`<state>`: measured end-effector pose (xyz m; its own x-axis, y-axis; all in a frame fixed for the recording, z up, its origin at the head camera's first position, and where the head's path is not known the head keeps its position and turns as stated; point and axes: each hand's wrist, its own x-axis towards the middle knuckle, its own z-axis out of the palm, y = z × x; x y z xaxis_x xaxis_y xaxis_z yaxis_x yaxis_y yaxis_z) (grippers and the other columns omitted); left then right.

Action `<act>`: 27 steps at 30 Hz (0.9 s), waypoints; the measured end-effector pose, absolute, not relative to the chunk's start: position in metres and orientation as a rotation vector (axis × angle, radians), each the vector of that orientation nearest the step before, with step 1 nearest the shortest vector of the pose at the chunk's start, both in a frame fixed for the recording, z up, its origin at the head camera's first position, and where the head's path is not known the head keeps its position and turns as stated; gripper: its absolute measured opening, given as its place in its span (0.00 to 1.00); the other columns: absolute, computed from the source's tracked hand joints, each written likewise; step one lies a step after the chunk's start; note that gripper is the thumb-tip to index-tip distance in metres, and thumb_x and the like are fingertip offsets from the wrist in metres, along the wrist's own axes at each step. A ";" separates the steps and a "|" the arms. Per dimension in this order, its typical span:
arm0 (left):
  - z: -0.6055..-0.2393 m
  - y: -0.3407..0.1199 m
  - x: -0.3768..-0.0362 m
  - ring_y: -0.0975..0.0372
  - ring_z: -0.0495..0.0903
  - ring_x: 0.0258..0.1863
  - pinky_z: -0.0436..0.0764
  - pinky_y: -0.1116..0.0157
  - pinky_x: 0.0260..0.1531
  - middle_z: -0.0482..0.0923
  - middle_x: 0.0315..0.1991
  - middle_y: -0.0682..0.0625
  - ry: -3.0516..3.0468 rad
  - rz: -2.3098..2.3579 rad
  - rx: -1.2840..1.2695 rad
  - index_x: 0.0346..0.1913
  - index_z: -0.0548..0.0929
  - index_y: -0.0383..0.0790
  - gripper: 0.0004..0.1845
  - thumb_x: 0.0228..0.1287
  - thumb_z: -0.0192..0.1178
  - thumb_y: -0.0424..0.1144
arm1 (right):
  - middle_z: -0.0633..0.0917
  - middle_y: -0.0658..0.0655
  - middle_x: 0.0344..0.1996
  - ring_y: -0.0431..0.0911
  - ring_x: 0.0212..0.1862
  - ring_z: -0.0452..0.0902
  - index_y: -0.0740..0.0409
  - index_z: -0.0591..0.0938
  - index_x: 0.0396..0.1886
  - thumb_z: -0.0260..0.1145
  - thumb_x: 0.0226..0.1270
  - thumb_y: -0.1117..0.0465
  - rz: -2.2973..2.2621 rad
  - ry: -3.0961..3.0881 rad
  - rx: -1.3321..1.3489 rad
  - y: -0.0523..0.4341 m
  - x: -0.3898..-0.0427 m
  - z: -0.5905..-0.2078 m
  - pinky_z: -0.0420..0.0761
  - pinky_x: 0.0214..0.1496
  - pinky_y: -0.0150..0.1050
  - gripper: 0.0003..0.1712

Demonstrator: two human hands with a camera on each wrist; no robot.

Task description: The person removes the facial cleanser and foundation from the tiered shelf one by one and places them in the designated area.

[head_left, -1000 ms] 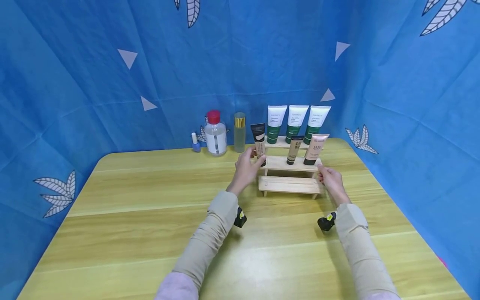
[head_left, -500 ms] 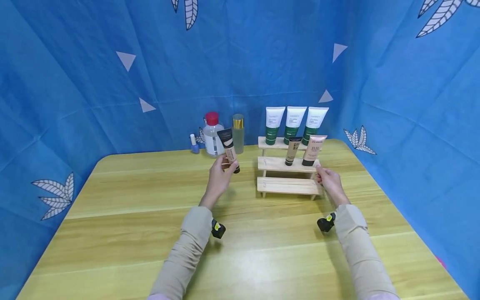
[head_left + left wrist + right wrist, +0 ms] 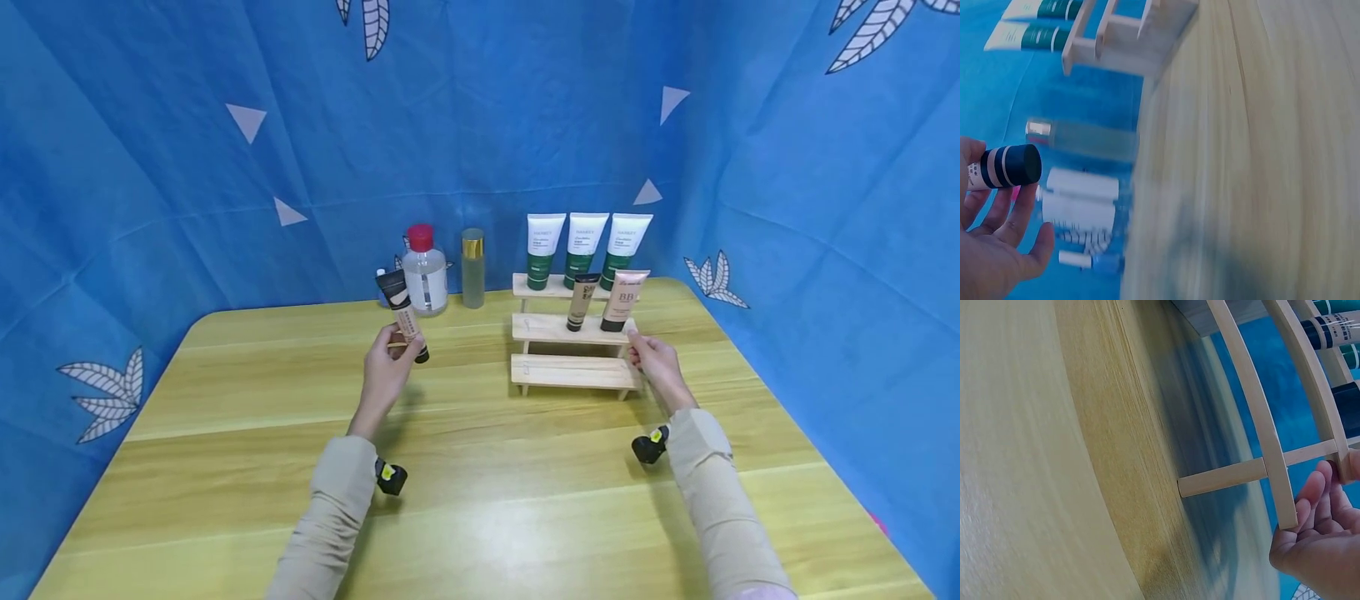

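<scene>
Your right hand [image 3: 656, 364] pinches the rack [image 3: 570, 371] by its end, likely steadying it; your left hand [image 3: 386, 371] pinches a tilted tube [image 3: 405, 318], well apart.

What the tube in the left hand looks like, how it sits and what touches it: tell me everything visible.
The tube looks like plastic: a broad, flat black end, a pale beige body with dark print too small to read, and a round black cap. Pale bands circle it near the cap. The left hand holds it clear of the table, tilted, cap lower, flat end up and leftward in the head view. Only that hand visibly touches it.
</scene>
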<state>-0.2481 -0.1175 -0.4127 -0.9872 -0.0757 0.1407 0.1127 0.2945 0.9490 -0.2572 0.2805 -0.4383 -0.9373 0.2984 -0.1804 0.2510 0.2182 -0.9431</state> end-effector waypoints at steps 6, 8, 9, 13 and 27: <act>-0.414 -0.145 -0.243 0.53 0.78 0.49 0.76 0.62 0.45 0.73 0.52 0.42 -2.420 -1.757 0.067 0.63 0.70 0.39 0.26 0.67 0.57 0.48 | 0.75 0.49 0.31 0.37 0.34 0.69 0.65 0.77 0.42 0.54 0.71 0.43 1.874 -2.368 -0.509 0.280 -0.256 -0.436 0.72 0.37 0.26 0.27; -0.416 -0.153 -0.242 0.53 0.78 0.50 0.76 0.62 0.45 0.73 0.53 0.42 -2.428 -1.738 0.096 0.63 0.70 0.39 0.27 0.66 0.58 0.49 | 0.75 0.49 0.31 0.37 0.33 0.69 0.66 0.77 0.43 0.53 0.72 0.44 1.866 -2.377 -0.510 0.280 -0.257 -0.437 0.73 0.37 0.26 0.26; -0.416 -0.157 -0.242 0.53 0.78 0.50 0.75 0.62 0.45 0.73 0.53 0.42 -2.432 -1.731 0.107 0.63 0.70 0.39 0.27 0.66 0.58 0.49 | 0.74 0.48 0.32 0.36 0.34 0.68 0.66 0.75 0.45 0.51 0.73 0.44 1.858 -2.403 -0.511 0.281 -0.258 -0.438 0.73 0.38 0.26 0.27; -0.420 -0.172 -0.242 0.55 0.77 0.47 0.75 0.67 0.41 0.72 0.53 0.43 -2.455 -1.684 0.140 0.64 0.69 0.40 0.29 0.66 0.58 0.52 | 0.74 0.47 0.31 0.35 0.33 0.68 0.64 0.74 0.44 0.51 0.73 0.45 1.868 -2.396 -0.548 0.281 -0.257 -0.439 0.73 0.37 0.25 0.24; -0.426 -0.221 -0.246 0.71 0.71 0.30 0.71 0.74 0.30 0.73 0.51 0.42 -2.482 -1.561 0.353 0.66 0.66 0.39 0.30 0.66 0.58 0.49 | 0.74 0.47 0.31 0.38 0.34 0.67 0.62 0.74 0.43 0.51 0.72 0.43 1.865 -2.399 -0.557 0.282 -0.258 -0.441 0.71 0.36 0.27 0.25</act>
